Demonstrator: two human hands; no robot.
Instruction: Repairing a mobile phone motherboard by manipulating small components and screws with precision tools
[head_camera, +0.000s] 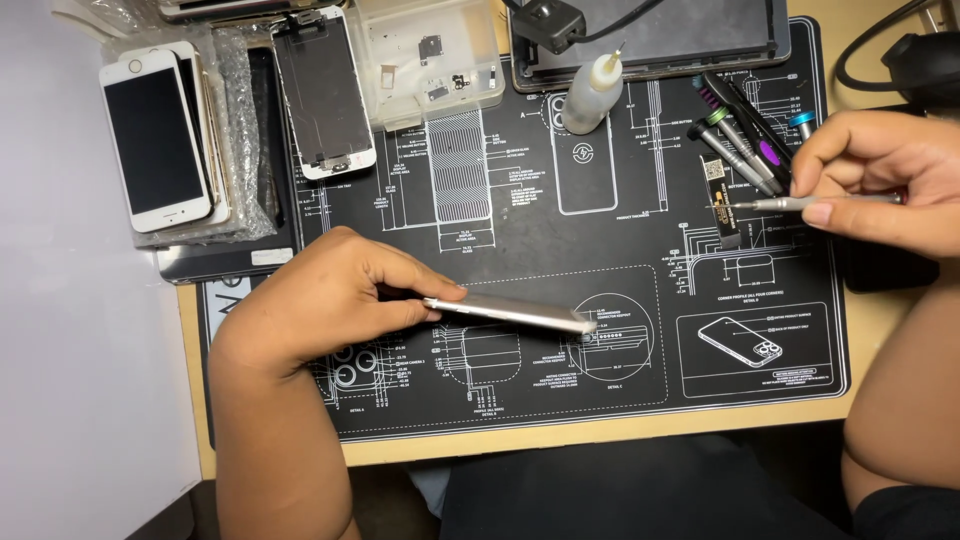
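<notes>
Holding a slim silver phone body (510, 312) by its left end, my left hand (330, 295) has fingers and thumb closed together on the edge, so the piece stands on its long side, tilted, above the near middle of the black printed work mat (600, 400). I cannot tell whether its right end touches the mat.

My right hand (880, 180) is at the right edge, pinched shut on a thin grey precision screwdriver (790, 204). The driver lies level, tip pointing left, over a small black rectangular component with a gold mark (722, 200).

Just beyond that hand, far right on the mat, I note a cluster of loose screwdrivers with green, purple and blue collars (745, 140). A small translucent squeeze bottle with a needle tip (592, 92) stands at the far middle. Left of it sits a clear plastic parts tray (430, 60) with small dark fittings inside.

At the far left I count 1 white phone with a dark screen (155, 135) lying face up on a stack wrapped in bubble film (240, 120), and beside it 1 detached phone display with a white frame (322, 95). A dark flat device with a cable clip (650, 35) lies along the far edge. The mat rests on a pale wooden tabletop (500, 445).
</notes>
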